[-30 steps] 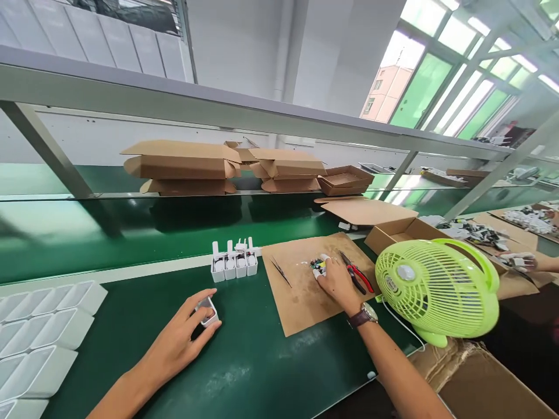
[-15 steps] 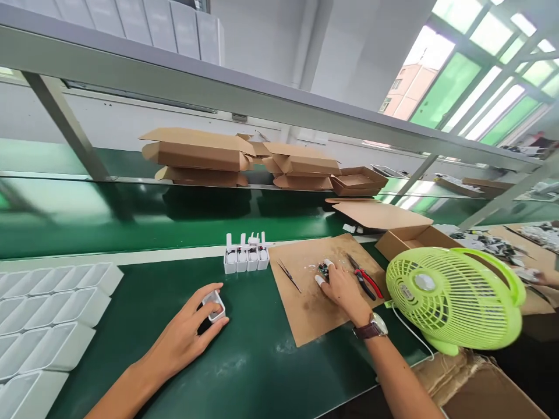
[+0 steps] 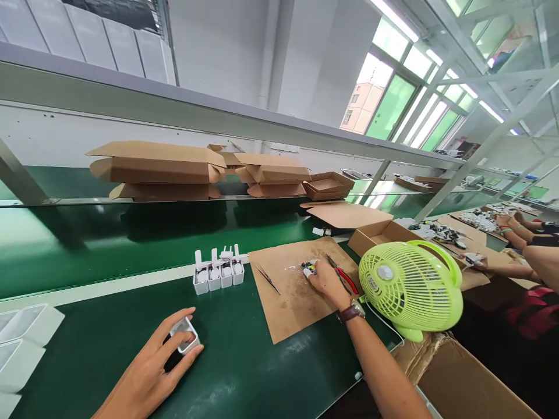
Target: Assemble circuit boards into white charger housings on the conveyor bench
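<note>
My left hand [image 3: 163, 355] grips a small white plastic housing [image 3: 192, 344], open at the top, on the green table, with a finger reaching inside it. On a brown cardboard sheet [image 3: 283, 314], my right hand [image 3: 327, 283] has its fingertips, two in white covers, closed down on a small circuit board [image 3: 308, 266]; the fingers partly hide it. Red-and-black pliers [image 3: 343, 276] lie just right of that hand. Tweezers [image 3: 268, 279] rest on the sheet's left part. Beyond my left hand stands a row of several white housings [image 3: 219, 277] with upright tabs and parts inside.
A lime-green fan [image 3: 408, 288] stands right of the sheet, its white cable along the table edge. White bins [image 3: 26, 343] sit at the far left. Cardboard boxes [image 3: 161, 170] line the back under a metal shelf. Co-workers' arms [image 3: 509, 267] show at the right.
The view has swung right, bringing more of the co-workers in and shifting the bench leftward. My right fingers have drawn in closer around the circuit board; my left hand keeps the housing.
</note>
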Demonstrator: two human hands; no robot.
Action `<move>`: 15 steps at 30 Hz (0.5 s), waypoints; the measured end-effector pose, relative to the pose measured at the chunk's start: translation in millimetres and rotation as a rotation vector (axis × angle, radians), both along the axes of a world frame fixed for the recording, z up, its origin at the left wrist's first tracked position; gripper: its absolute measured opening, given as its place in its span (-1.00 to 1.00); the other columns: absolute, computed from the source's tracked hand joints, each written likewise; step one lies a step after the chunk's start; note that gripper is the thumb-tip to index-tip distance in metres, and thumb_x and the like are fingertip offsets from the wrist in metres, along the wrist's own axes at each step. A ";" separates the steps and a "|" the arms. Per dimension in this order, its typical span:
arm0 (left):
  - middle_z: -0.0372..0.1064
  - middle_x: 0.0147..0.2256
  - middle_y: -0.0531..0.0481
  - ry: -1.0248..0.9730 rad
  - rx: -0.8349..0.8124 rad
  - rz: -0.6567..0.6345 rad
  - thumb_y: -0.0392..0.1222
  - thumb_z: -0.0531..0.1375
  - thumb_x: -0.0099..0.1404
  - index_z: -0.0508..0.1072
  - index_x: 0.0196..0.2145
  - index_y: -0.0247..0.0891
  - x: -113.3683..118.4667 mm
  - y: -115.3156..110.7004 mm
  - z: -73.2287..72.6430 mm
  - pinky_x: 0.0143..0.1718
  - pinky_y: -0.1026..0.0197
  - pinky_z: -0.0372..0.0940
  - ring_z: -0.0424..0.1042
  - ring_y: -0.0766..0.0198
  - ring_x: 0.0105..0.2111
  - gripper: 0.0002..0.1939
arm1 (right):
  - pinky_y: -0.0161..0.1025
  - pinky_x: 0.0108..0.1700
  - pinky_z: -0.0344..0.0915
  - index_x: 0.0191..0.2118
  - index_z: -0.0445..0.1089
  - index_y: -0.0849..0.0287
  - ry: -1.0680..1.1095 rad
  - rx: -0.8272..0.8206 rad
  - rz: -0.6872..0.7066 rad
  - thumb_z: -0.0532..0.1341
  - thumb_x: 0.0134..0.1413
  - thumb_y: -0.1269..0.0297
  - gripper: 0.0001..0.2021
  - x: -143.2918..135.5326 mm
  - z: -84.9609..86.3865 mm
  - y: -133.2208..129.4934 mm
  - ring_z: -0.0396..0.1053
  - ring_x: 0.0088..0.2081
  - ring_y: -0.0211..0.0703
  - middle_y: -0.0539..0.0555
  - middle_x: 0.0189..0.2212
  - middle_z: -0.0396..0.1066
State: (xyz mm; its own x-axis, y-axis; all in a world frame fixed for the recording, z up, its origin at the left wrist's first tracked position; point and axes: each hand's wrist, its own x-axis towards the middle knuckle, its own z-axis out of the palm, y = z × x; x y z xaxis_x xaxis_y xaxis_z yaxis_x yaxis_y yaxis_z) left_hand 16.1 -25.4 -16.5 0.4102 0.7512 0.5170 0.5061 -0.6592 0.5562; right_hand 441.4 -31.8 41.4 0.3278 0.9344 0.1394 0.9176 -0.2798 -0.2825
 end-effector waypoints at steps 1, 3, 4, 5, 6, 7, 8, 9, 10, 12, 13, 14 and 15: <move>0.40 0.18 -0.15 -0.002 0.000 -0.002 0.10 0.17 0.43 0.55 -0.26 -0.11 0.4 0.0 1.0 -0.48 0.29 0.44 0.58 0.11 -0.17 -0.72 | -0.18 -0.17 0.35 -0.24 0.46 0.25 0.049 0.009 0.001 0.17 0.19 0.38 -0.88 4.6 2.4 0.6 0.51 -0.23 0.03 0.20 -0.32 0.55; 0.40 0.18 -0.16 -0.008 -0.011 -0.006 0.10 0.17 0.43 0.56 -0.26 -0.10 0.6 0.9 2.6 -0.55 0.31 0.39 0.58 0.15 -0.24 -0.72 | -0.20 -0.25 0.38 -0.13 0.48 0.29 0.145 0.036 0.015 0.17 0.21 0.31 -0.79 7.5 6.6 -0.1 0.52 -0.30 -0.01 0.17 -0.34 0.57; 0.40 0.18 -0.16 -0.009 -0.017 -0.008 0.09 0.17 0.43 0.56 -0.25 -0.10 0.5 1.8 3.0 -0.58 0.31 0.36 0.57 0.17 -0.28 -0.72 | -0.21 -0.27 0.40 -0.07 0.47 0.30 0.190 0.051 0.032 0.18 0.20 0.29 -0.74 4.3 8.2 -1.9 0.53 -0.31 -0.02 0.16 -0.32 0.58; 0.40 0.18 -0.16 -0.008 -0.018 -0.014 0.08 0.18 0.43 0.56 -0.24 -0.10 0.3 3.0 3.2 -0.61 0.32 0.34 0.56 0.19 -0.31 -0.73 | -0.20 -0.28 0.42 0.00 0.47 0.31 0.232 0.065 0.058 0.20 0.19 0.27 -0.69 -2.4 9.2 -4.7 0.54 -0.30 -0.03 0.16 -0.29 0.59; 0.42 0.16 -0.17 -0.002 -0.012 -0.026 0.07 0.19 0.42 0.56 -0.24 -0.10 0.1 4.2 3.1 -0.62 0.33 0.33 0.56 0.20 -0.33 -0.75 | -0.20 -0.27 0.44 0.05 0.46 0.29 0.268 0.075 0.089 0.23 0.17 0.25 -0.63 -12.6 9.6 -8.3 0.55 -0.29 -0.03 0.16 -0.26 0.60; 0.44 0.14 -0.16 0.008 0.000 -0.042 0.06 0.20 0.41 0.56 -0.25 -0.10 0.0 5.3 2.7 -0.62 0.34 0.34 0.56 0.21 -0.34 -0.76 | -0.19 -0.25 0.47 0.09 0.45 0.26 0.303 0.079 0.127 0.27 0.13 0.23 -0.59 -25.8 9.5 -12.5 0.57 -0.27 -0.03 0.14 -0.23 0.61; 0.45 0.12 -0.16 0.017 0.010 -0.055 0.06 0.22 0.40 0.56 -0.26 -0.10 0.1 5.9 2.3 -0.62 0.35 0.35 0.57 0.22 -0.34 -0.77 | -0.17 -0.21 0.49 0.12 0.44 0.21 0.332 0.080 0.175 0.32 0.09 0.22 -0.53 -41.5 8.8 -16.7 0.57 -0.24 -0.02 0.13 -0.20 0.61; 0.46 0.11 -0.16 0.023 0.013 -0.059 0.06 0.22 0.39 0.56 -0.26 -0.10 0.6 6.0 1.9 -0.61 0.35 0.35 0.57 0.22 -0.34 -0.78 | -0.15 -0.15 0.51 0.15 0.44 0.16 0.355 0.080 0.234 0.36 0.04 0.21 -0.49 -58.9 7.6 -20.6 0.58 -0.20 -0.01 0.11 -0.16 0.61; 0.45 0.12 -0.15 0.021 0.009 -0.051 0.06 0.22 0.39 0.55 -0.26 -0.10 1.2 5.4 1.5 -0.62 0.35 0.35 0.57 0.23 -0.35 -0.77 | -0.13 -0.07 0.50 0.17 0.43 0.11 0.370 0.079 0.312 0.40 0.00 0.20 -0.44 -77.1 5.8 -23.5 0.58 -0.14 0.00 0.11 -0.09 0.60; 0.43 0.15 -0.15 0.006 -0.009 -0.013 0.09 0.19 0.41 0.54 -0.23 -0.10 2.3 2.9 1.2 -0.64 0.34 0.34 0.57 0.23 -0.35 -0.75 | -0.09 0.07 0.45 0.20 0.41 0.11 0.344 0.093 0.507 0.42 0.01 0.18 -0.40 -113.0 0.4 -25.4 0.53 -0.01 0.04 0.15 0.02 0.56; 0.41 0.16 -0.15 -0.004 -0.008 0.004 0.10 0.18 0.41 0.53 -0.21 -0.10 2.3 1.6 1.1 -0.61 0.33 0.37 0.58 0.21 -0.33 -0.74 | -0.08 0.11 0.42 0.22 0.39 0.14 0.308 0.097 0.598 0.42 0.02 0.17 -0.39 -129.3 -3.0 -24.1 0.51 0.02 0.06 0.17 0.04 0.55; 0.41 0.17 -0.14 -0.011 0.004 0.015 0.10 0.17 0.41 0.53 -0.20 -0.09 1.7 0.8 1.2 -0.56 0.31 0.42 0.59 0.18 -0.28 -0.74 | -0.07 0.13 0.40 0.22 0.38 0.18 0.261 0.097 0.674 0.42 0.03 0.15 -0.38 -143.7 -6.8 -21.5 0.50 0.04 0.08 0.20 0.03 0.54; 0.42 0.16 -0.14 -0.013 0.022 0.019 0.10 0.17 0.41 0.52 -0.20 -0.08 0.3 0.7 1.2 -0.51 0.29 0.46 0.60 0.14 -0.23 -0.75 | -0.06 0.12 0.40 0.22 0.38 0.22 0.208 0.087 0.735 0.43 0.04 0.13 -0.36 -155.7 -10.7 -17.7 0.50 0.02 0.09 0.21 0.00 0.55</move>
State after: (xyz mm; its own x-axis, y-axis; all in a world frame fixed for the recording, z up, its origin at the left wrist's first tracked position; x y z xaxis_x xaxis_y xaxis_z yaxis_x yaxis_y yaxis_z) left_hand 16.4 -24.7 -15.3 0.3892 0.7472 0.5387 0.5113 -0.6617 0.5483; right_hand 285.6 -49.5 30.7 -0.3455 0.9107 0.2262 0.7849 0.4126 -0.4623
